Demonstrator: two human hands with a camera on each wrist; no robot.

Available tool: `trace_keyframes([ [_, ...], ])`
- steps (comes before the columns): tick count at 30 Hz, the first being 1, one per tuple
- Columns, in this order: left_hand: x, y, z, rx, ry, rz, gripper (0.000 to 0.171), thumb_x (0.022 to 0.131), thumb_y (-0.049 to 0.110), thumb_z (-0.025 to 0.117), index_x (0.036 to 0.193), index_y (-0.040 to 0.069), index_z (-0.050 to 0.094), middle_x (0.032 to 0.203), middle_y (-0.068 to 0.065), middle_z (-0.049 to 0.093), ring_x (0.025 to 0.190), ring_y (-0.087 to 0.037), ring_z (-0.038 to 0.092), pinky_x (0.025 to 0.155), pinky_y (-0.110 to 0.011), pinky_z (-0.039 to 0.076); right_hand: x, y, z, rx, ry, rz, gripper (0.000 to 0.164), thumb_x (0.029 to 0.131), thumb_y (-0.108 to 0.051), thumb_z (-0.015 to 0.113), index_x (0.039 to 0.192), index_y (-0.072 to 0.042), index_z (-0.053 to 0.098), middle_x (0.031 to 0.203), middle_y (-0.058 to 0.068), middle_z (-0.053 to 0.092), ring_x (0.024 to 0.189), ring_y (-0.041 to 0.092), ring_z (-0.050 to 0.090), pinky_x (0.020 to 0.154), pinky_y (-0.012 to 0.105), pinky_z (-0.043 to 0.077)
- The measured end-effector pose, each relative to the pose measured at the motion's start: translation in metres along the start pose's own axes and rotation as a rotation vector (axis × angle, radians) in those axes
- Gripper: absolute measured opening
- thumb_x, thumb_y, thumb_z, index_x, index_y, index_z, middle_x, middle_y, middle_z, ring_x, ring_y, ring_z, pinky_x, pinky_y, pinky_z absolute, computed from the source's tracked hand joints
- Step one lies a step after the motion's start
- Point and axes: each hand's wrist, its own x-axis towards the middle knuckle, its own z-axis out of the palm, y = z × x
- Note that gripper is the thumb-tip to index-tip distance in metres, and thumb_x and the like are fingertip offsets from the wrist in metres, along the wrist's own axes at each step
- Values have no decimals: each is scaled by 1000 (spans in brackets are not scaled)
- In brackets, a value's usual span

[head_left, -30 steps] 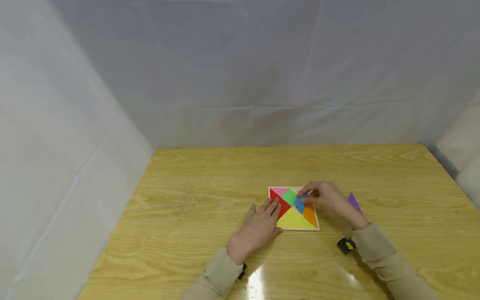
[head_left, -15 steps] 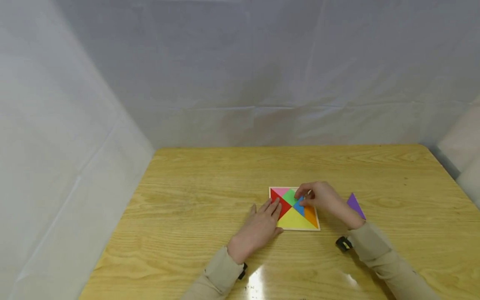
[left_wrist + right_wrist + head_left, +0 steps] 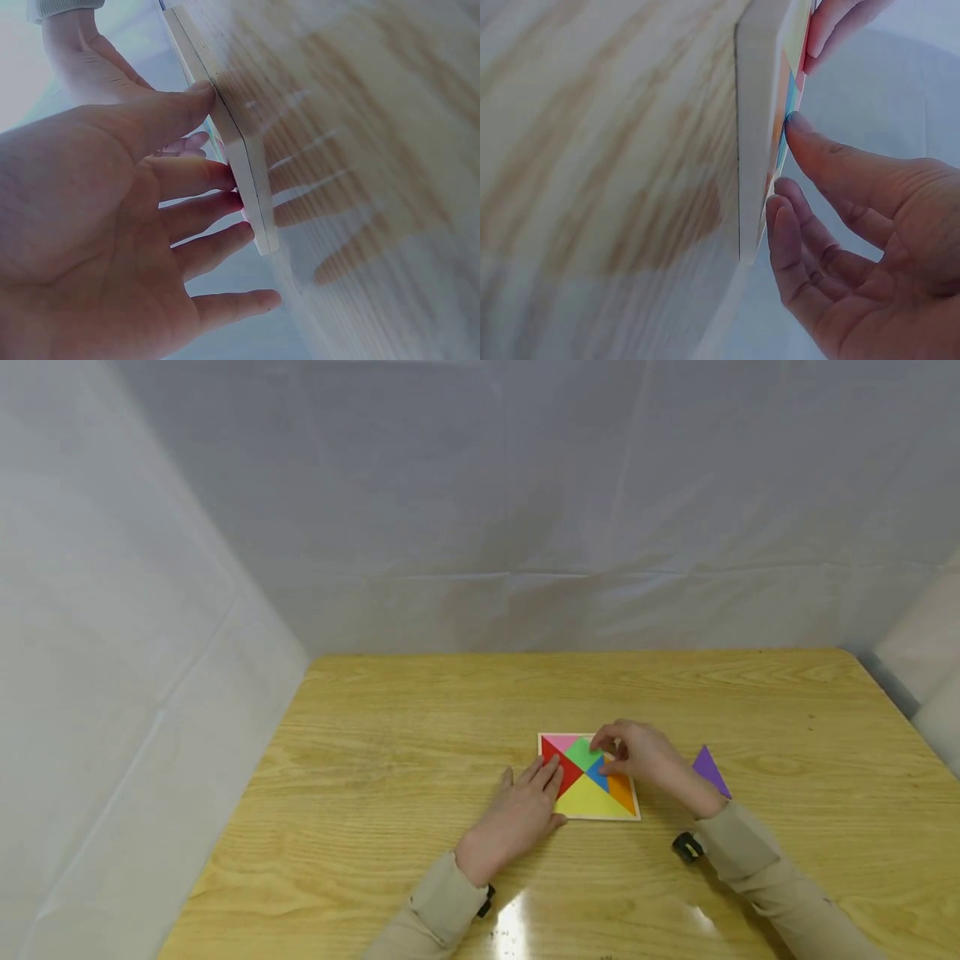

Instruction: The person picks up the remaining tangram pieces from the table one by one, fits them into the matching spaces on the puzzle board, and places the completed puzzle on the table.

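Note:
A square tangram board [image 3: 638, 810] with a pale wooden rim lies on the table. In it sit a red triangle [image 3: 569, 769], a yellow triangle [image 3: 592, 800], a pink piece [image 3: 557, 742], a green square [image 3: 580, 750], a blue triangle [image 3: 597, 775] and an orange piece [image 3: 622, 790]. My left hand [image 3: 517, 814] rests its spread fingertips on the red triangle, its thumb at the board's near edge. My right hand [image 3: 641, 756] touches the blue triangle with its thumb [image 3: 832, 157], the other fingers bent over the board's upper right, which they partly hide.
A purple triangle [image 3: 711, 772] lies loose on the wooden table [image 3: 390, 752], right of the board beside the right forearm. Pale sheeting [image 3: 480, 527] hangs behind the table and along its left side.
The blue triangle, tilted and pinched by the right fingers earlier, now lies flat against the green and yellow pieces. The right fingers have loosened on it; the left hand has stayed put.

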Motion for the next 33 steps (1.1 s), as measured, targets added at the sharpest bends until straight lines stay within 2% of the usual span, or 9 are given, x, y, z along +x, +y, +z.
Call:
trace_keyframes([
  [4, 0, 0, 0, 3, -4, -4, 65, 102, 44, 57, 153, 6, 45, 161, -7, 38, 147, -26, 38, 112, -56, 41, 0, 0, -1, 6, -7, 26, 22, 83, -10, 83, 102, -6, 72, 86, 1, 62, 72, 14, 55, 64, 27, 46],
  [9, 1, 0, 0, 13, 0, -2, 65, 102, 44, 58, 153, 6, 45, 161, -8, 38, 147, -26, 39, 112, -55, 41, -3, 0, -6, 39, 12, 24, 17, 89, -9, 78, 104, -6, 72, 89, 3, 65, 75, 15, 59, 67, 30, 50],
  [14, 1, 1, 0, 13, -10, -1, 65, 102, 44, 57, 153, 7, 45, 162, -7, 38, 147, -25, 39, 112, -55, 40, -12, 4, -20, 47, 115, 4, 6, 95, -9, 70, 100, -8, 73, 91, 3, 71, 76, 18, 65, 71, 35, 56],
  [19, 1, 1, 0, -7, -20, -3, 65, 102, 44, 58, 154, 6, 44, 162, -8, 36, 148, -26, 37, 113, -56, 39, -23, 16, -38, -4, 215, -46, 6, 95, -10, 71, 98, -8, 75, 91, 4, 74, 74, 17, 67, 67, 33, 56],
  [22, 1, 1, 0, -16, -21, -4, 65, 102, 43, 58, 153, 6, 44, 162, -8, 36, 148, -26, 37, 113, -56, 39, -31, 24, -48, -27, 239, -47, 7, 95, -12, 71, 99, -8, 76, 91, 5, 74, 73, 18, 67, 65, 33, 56],
  [26, 1, 1, 0, -15, -13, -3, 65, 102, 43, 58, 153, 6, 45, 162, -8, 37, 148, -27, 38, 113, -57, 39, -43, 35, -56, -66, 213, -40, 9, 95, -9, 70, 101, -6, 76, 94, 7, 74, 76, 20, 68, 65, 36, 57],
  [33, 0, 1, -1, -11, -6, 3, 64, 102, 43, 59, 153, 6, 45, 162, -8, 38, 147, -27, 38, 112, -57, 40, -60, 59, -58, -154, 127, -103, 20, 89, 7, 70, 103, -5, 77, 99, 9, 73, 84, 27, 70, 72, 41, 60],
])
